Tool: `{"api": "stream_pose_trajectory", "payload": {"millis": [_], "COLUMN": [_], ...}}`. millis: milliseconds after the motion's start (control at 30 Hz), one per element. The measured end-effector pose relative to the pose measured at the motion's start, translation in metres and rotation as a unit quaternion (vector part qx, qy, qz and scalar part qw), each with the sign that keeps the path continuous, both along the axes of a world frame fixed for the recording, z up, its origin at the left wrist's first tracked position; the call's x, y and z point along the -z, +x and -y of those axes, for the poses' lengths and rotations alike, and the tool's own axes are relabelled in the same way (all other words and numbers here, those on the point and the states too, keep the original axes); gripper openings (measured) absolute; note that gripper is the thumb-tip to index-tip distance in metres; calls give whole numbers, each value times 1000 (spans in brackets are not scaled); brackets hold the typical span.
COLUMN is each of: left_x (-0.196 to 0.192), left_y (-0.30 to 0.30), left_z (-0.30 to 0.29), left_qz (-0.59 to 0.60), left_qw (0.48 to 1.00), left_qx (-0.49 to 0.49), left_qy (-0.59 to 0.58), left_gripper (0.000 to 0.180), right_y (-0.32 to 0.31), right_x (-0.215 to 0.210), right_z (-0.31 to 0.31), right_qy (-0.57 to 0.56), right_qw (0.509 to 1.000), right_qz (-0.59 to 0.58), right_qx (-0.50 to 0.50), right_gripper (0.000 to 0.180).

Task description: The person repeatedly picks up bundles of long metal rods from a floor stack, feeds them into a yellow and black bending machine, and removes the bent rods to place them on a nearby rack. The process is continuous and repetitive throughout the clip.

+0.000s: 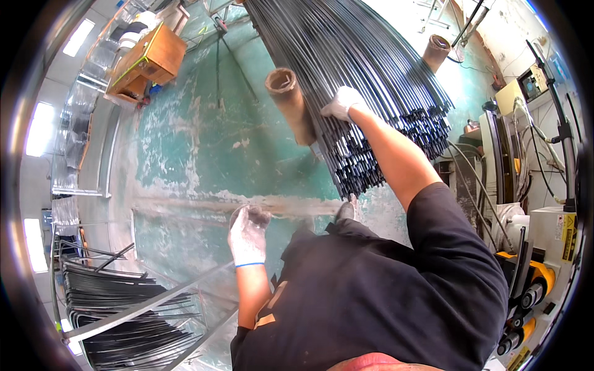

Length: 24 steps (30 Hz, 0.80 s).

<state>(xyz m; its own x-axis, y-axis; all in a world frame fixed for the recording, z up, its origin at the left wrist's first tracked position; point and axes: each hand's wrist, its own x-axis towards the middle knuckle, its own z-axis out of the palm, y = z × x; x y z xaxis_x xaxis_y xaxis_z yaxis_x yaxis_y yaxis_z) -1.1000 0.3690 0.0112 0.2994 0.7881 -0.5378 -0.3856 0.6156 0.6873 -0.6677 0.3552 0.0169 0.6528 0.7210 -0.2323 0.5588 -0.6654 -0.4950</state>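
Observation:
A big stack of long, thin black profiles [346,49] runs away from me, its cut ends bunched at the near side. My right hand [344,103], in a white glove, reaches over the left side of the stack; its fingers are closed at the edge on a black profile, partly hidden under the glove. Low in front of my body, to the left, my left hand [249,235] wears a white glove with greyed fingers. Those fingers are curled in, and nothing shows in them.
Brown cardboard tubes stand on both sides of the stack, one left [286,93] and one right [437,51]. More black strips [124,309] lie on a metal rack at lower left. A wooden desk [148,59] is at far left; machinery [535,284] lines the right.

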Motion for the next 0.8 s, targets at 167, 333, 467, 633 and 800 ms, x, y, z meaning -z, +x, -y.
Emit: {"api": "stream_pose_trajectory", "payload": {"millis": [167,333,467,633,800], "left_x": [12,6,5,13,28], "left_y": [27,79,106,131,154], "left_z": [-29,-59,-87,-113,-113], "left_qz": [-16,24,32,11,-10], "left_qw": [999,995,985,969,939], "left_qx": [39,95,169,242,337], "left_qy": [5,0,17,48,63], "left_gripper": [11,11,13,14,16], "right_y": [33,34,23,18,14], "right_x": [11,-14,-26,-12,-18], "right_z": [7,10,3,-1,8], "right_qy": [16,30,-71,-45,-9], "right_qw": [995,990,997,990,985], "right_qz": [-84,-135,-40,-95,-142], "right_qx": [53,30,-8,89,100], "right_gripper": [55,54,53,57,48]}}
